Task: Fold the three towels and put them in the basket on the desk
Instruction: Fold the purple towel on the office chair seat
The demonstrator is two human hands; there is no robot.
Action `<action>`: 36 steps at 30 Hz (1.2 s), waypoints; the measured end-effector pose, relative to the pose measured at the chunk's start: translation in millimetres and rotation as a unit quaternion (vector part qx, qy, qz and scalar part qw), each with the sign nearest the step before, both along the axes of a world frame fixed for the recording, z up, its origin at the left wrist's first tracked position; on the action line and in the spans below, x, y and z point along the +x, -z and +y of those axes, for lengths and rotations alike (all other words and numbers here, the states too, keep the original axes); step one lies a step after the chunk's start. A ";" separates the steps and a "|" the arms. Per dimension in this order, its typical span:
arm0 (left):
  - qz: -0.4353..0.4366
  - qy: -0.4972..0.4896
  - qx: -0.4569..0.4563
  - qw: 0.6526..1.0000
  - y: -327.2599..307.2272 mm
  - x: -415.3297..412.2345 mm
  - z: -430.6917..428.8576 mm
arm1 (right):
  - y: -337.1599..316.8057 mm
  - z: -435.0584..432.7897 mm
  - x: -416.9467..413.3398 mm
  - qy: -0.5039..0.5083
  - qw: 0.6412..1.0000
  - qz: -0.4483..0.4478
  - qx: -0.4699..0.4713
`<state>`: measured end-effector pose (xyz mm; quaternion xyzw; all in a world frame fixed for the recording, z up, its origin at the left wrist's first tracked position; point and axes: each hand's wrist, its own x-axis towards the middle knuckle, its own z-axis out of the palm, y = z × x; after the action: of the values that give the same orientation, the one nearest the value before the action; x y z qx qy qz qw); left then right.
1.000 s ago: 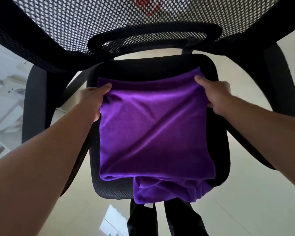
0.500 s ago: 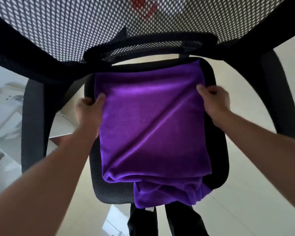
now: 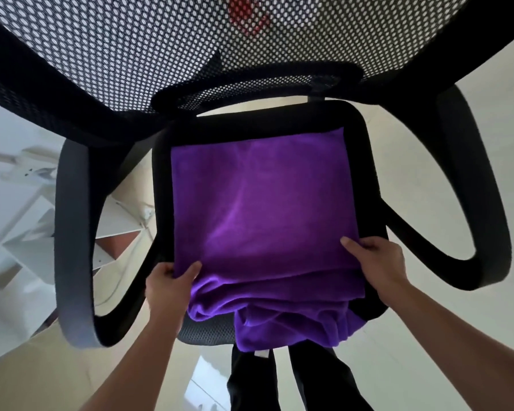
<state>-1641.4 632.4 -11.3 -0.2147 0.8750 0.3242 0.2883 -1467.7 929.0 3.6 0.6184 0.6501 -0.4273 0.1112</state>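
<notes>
Two hands are on the job: we pinch the near edge of a purple towel [image 3: 261,203] that lies spread flat across the black mesh seat [image 3: 359,137] of an office chair. More purple cloth [image 3: 282,315] bunches beneath it at the seat's front and hangs over the edge; whether that is one towel or two we cannot tell. No basket or desk is in view.

We judge the fabric soft, light and limp, a plush weave that drapes and wrinkles and will sag between grips, so the corners are the places to take it.

Our left hand [image 3: 168,289] is closed on the near left corner, thumb on top, fingers tucked under. Our right hand [image 3: 374,262] is closed on the near right edge likewise. Both forearms reach in from below, wrists roughly level, hands set well apart.
</notes>
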 end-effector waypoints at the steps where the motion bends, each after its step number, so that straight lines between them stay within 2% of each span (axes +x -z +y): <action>1: -0.003 -0.001 0.001 1.000 -0.3 1.9 0.1 | -1.1 -1.0 1.7 -0.005 1.000 0.001 -0.005; 7: 0.012 -0.008 -0.023 1.000 -16.7 25.8 -5.7 | -12.3 -8.4 28.2 -0.001 0.999 -0.005 -0.049; 11: -0.073 -0.103 0.038 0.991 -22.8 50.6 -17.4 | -15.9 -22.1 48.9 -0.018 0.989 -0.006 -0.144; 14: -0.165 -0.168 0.084 0.968 -28.8 71.7 -23.2 | -15.3 -34.8 63.6 -0.077 0.978 -0.003 -0.194; 16: -0.201 -0.197 0.103 0.954 -30.7 80.9 -24.1 | -14.0 -39.6 66.9 -0.050 0.982 0.025 -0.182; 19: -0.166 -0.273 0.154 0.935 -26.7 75.2 -23.9 | -18.8 -38.5 58.9 0.016 0.989 0.074 -0.129; 23: -0.149 -0.398 0.266 0.865 -30.4 64.4 -18.0 | -22.1 -34.8 52.2 0.086 0.985 0.099 -0.108; 25: -0.139 -0.415 0.281 0.854 -33.8 66.2 -12.5 | -21.5 -36.8 56.2 0.081 0.988 0.093 -0.096; 26: -0.131 -0.412 0.276 0.858 -34.7 68.3 -9.2 | -20.5 -39.2 60.7 0.068 0.989 0.083 -0.100; 30: -0.076 -0.283 0.155 0.943 -19.8 85.8 -18.2 | -15.9 -59.2 91.9 0.058 0.975 0.043 -0.212; 31: -0.070 -0.249 0.151 0.954 -17.5 90.3 -23.2 | -15.8 -63.4 98.6 0.058 0.967 0.042 -0.246; 32: -0.084 -0.224 0.169 0.956 -17.7 94.4 -26.4 | -16.6 -66.4 103.6 0.057 0.957 0.044 -0.282; 34: -0.163 -0.172 0.232 0.944 -27.2 106.6 -33.7 | -20.7 -74.9 115.4 0.067 0.937 0.043 -0.340; 36: -0.233 -0.097 0.257 0.933 -39.9 115.0 -43.9 | -26.2 -79.9 125.8 0.072 0.925 0.056 -0.369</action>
<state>-1526.4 588.5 28.6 -0.2866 0.6450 0.5049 0.4970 -1342.0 849.1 29.8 0.5541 0.4049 -0.6777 0.2642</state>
